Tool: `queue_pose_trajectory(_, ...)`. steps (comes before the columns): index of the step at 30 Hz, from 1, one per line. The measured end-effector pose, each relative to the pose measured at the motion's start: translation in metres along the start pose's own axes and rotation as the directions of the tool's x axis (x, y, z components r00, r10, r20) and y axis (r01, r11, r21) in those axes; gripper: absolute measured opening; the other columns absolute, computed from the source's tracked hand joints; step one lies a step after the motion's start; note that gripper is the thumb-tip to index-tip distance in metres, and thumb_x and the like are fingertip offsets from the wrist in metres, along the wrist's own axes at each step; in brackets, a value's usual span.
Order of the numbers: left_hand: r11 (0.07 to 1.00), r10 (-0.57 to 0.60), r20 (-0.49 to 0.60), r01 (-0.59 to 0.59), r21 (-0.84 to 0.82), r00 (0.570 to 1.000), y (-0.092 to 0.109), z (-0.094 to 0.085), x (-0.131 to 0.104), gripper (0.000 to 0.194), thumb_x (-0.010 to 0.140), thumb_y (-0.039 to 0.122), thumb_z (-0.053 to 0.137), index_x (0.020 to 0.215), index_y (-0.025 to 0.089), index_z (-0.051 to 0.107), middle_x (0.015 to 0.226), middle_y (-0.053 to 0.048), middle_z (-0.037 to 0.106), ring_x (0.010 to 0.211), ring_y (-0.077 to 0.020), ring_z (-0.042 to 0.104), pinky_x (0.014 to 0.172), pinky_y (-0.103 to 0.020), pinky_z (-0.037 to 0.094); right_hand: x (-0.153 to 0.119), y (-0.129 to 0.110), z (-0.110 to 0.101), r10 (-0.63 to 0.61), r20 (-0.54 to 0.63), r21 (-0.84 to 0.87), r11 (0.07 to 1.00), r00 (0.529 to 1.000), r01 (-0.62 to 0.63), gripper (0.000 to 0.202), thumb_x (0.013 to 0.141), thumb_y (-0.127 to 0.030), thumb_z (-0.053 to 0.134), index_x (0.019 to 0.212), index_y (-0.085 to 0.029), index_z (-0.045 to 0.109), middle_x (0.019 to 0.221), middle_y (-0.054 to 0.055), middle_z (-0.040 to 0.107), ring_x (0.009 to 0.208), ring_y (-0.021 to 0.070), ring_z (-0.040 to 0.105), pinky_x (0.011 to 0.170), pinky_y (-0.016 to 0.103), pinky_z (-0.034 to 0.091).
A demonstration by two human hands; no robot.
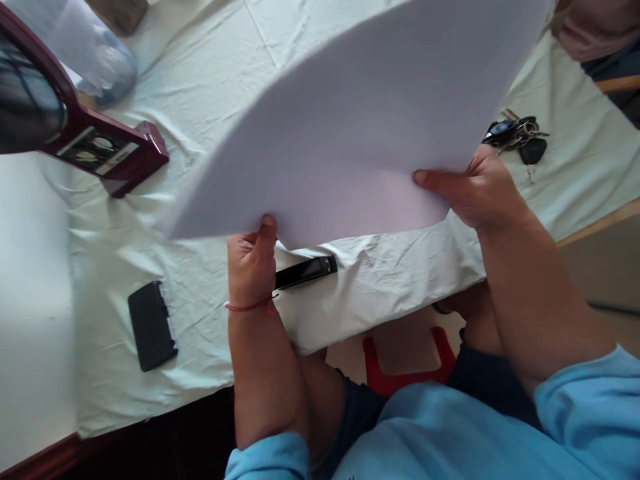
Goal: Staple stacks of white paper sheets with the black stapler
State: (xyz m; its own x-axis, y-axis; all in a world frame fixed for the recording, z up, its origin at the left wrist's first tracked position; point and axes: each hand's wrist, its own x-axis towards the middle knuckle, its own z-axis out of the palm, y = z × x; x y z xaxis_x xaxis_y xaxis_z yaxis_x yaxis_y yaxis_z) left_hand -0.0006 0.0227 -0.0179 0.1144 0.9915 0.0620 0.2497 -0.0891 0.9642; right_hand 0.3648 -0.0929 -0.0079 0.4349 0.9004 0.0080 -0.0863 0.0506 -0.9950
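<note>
A large white sheet of paper point(350, 127) is raised over the table, bowed in the middle. My left hand point(251, 263) grips its near edge on the left, thumb on top and a red string round the wrist. Farther right, my right hand point(483, 190) pinches the same sheet, its thumb lying across the surface and the other fingers hidden beneath. Just beside my left hand a black stapler-like object point(307, 271) lies on the cloth, partly covered by that hand.
A pale cloth point(200, 287) covers the table. A dark flat case point(151, 327) lies at the left, near a maroon framed stand point(127, 153) and a plastic container point(100, 60). Keys point(523, 137) lie at the right. Part of another person point(600, 30) shows at the upper right.
</note>
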Motion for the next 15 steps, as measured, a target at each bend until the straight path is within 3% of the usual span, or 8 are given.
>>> queue_pose_trajectory(2, 1.0, -0.007, -0.027, 0.006, -0.031, 1.0, 0.003, 0.003, 0.0, 0.075, 0.093, 0.089, 0.094, 0.07, 0.027, 0.058, 0.062, 0.004, 0.046, 0.057, -0.0143, 0.039, 0.055, -0.03, 0.044, 0.002, 0.001, 0.0, -0.025, -0.015, 0.076, 0.997, 1.0, 0.026, 0.051, 0.072, -0.051, 0.119, 0.108, -0.033, 0.089, 0.126, -0.001, 0.093, 0.146, 0.0364, 0.082, 0.135, 0.059, 0.067)
queue_pose_trajectory(3, 0.998, -0.012, -0.025, 0.011, -0.057, 1.0, 0.005, 0.005, -0.001, 0.076, 0.091, 0.091, 0.095, 0.069, 0.027, 0.058, 0.061, 0.005, 0.044, 0.055, -0.0134, 0.035, 0.051, -0.03, 0.038, 0.003, 0.001, 0.0, -0.035, -0.023, 0.101, 0.994, 0.999, 0.037, 0.055, 0.069, -0.054, 0.12, 0.109, -0.034, 0.089, 0.126, -0.003, 0.093, 0.147, 0.036, 0.083, 0.136, 0.06, 0.066)
queue_pose_trajectory(7, 0.989, -0.056, -0.001, 0.055, -0.136, 0.998, 0.013, 0.016, -0.005, 0.071, 0.088, 0.091, 0.096, 0.078, 0.027, 0.068, 0.068, 0.001, 0.057, 0.057, -0.0146, 0.05, 0.047, -0.029, 0.041, 0.006, -0.001, 0.003, -0.01, -0.032, 0.139, 0.99, 0.999, 0.015, 0.064, 0.06, -0.059, 0.123, 0.107, -0.034, 0.089, 0.129, -0.002, 0.094, 0.149, 0.0367, 0.082, 0.137, 0.06, 0.066)
queue_pose_trajectory(10, 0.985, -0.107, -0.042, 0.1, -0.141, 0.993, 0.02, 0.021, -0.009, 0.071, 0.087, 0.091, 0.097, 0.076, 0.027, 0.067, 0.064, 0.002, 0.055, 0.053, -0.0133, 0.051, 0.045, -0.027, 0.044, 0.005, -0.004, 0.007, 0.038, -0.042, 0.15, 0.988, 0.998, -0.032, 0.065, 0.061, -0.058, 0.124, 0.109, -0.031, 0.088, 0.13, 0.003, 0.094, 0.151, 0.0376, 0.081, 0.134, 0.059, 0.067)
queue_pose_trajectory(15, 0.981, -0.146, -0.028, 0.141, -0.136, 0.989, 0.03, 0.021, -0.014, 0.071, 0.079, 0.088, 0.104, 0.076, 0.025, 0.072, 0.06, 0.001, 0.061, 0.049, -0.0137, 0.061, 0.04, -0.023, 0.04, 0.002, -0.007, 0.01, 0.017, -0.082, 0.18, 0.984, 0.997, -0.002, 0.06, 0.066, -0.05, 0.124, 0.11, -0.027, 0.091, 0.129, 0.005, 0.095, 0.13, 0.0322, 0.088, 0.131, 0.051, 0.07)
